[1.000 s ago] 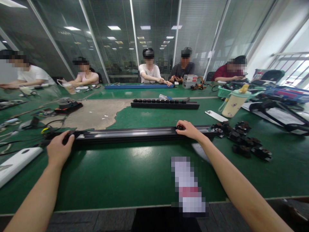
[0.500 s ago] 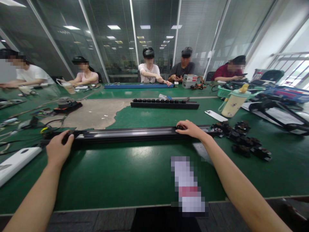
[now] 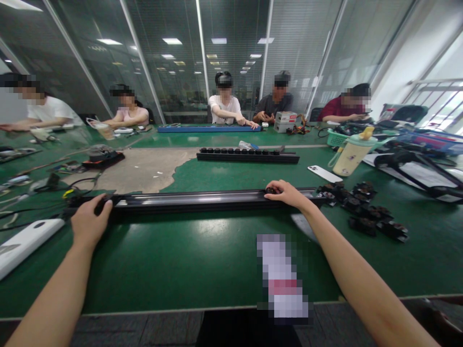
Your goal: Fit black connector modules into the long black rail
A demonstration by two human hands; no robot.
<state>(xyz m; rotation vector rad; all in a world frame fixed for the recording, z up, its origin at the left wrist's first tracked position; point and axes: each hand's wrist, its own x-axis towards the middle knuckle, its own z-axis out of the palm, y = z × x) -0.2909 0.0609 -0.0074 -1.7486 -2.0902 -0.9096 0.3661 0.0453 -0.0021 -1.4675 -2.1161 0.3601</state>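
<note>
A long black rail (image 3: 188, 201) lies across the green table (image 3: 188, 260) in front of me. My left hand (image 3: 89, 220) is closed around the rail's left end. Near the rail's right end, my right hand (image 3: 285, 193) lies on top of it, fingers curled over a small black part (image 3: 269, 191) sitting in the rail. Right of that hand lies a pile of several small black socket modules (image 3: 361, 207).
A second black rail with modules (image 3: 248, 156) and a blue rail (image 3: 210, 128) lie farther back. A white phone (image 3: 324, 173), a cream bottle (image 3: 351, 153), a white device (image 3: 25, 241) and cables (image 3: 43, 185) are around. Several people sit along the far side.
</note>
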